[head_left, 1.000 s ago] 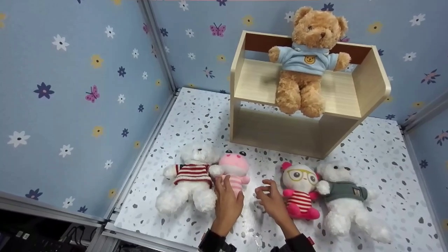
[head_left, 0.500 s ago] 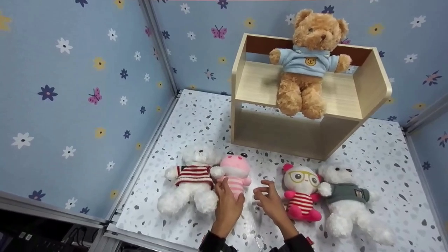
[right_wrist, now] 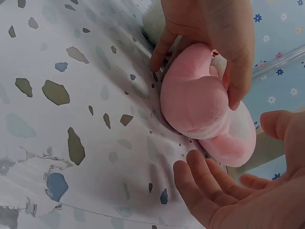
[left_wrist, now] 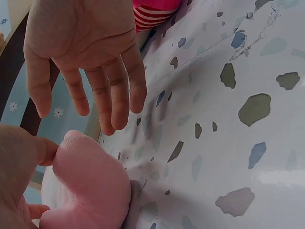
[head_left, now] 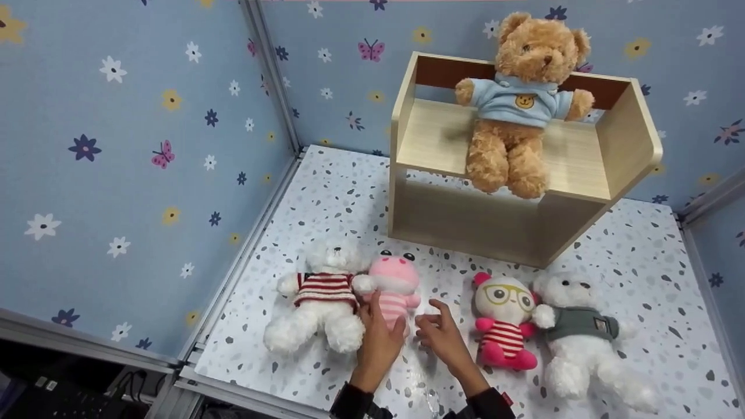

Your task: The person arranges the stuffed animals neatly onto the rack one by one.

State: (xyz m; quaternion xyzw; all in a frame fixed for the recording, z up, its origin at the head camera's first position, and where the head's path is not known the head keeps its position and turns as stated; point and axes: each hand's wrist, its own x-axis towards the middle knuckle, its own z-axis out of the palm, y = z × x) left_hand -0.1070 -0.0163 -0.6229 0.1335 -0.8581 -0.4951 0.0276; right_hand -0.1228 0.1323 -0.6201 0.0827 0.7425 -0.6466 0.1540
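A pink plush toy with black eyes on top of its head and a striped body lies on its back on the table. My left hand holds its lower left side, fingers along the edge and thumb over the body; in the right wrist view that left hand straddles the pink plush toy. On the toy's other side is my right hand, fingers loosely bent and holding nothing. A gap shows between this right hand and the pink toy in the left wrist view.
A white plush dog in a striped sweater touches the pink toy's left. To the right lie a panda plush with yellow glasses and a white plush dog in green. Behind, a teddy bear sits on a wooden shelf.
My right hand has moved slightly left, closer to the pink plush toy. The left hand stays at the toy's side, and the head view has shifted a little.
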